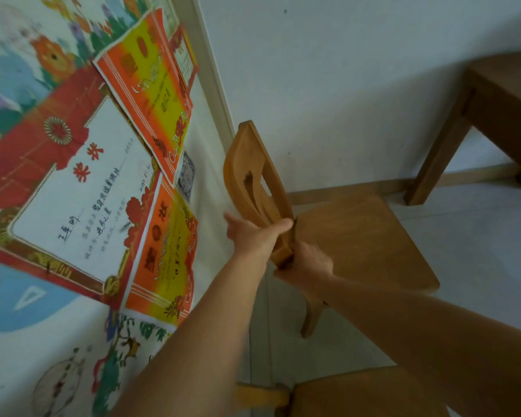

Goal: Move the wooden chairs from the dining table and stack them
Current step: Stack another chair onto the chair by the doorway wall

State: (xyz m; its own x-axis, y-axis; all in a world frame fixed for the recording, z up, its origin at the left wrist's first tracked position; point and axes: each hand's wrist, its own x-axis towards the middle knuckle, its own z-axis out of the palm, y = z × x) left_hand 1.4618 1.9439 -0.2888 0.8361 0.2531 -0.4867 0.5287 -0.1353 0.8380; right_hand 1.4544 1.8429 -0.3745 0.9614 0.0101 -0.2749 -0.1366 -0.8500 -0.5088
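Gripping the wooden chair (355, 236) at mid-frame: left hand (253, 233) wrapping the backrest's lower edge, right hand (310, 263) clamping the seat's rear corner. Second chair (358, 392) sitting at bottom edge, desk (494, 100) at upper right, certificates (82, 182) covering the left wall.

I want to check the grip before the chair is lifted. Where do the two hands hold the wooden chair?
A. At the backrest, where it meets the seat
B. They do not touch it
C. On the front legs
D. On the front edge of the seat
A: the left hand wraps the backrest of the wooden chair and the right hand grips beside it, where the backrest joins the seat.
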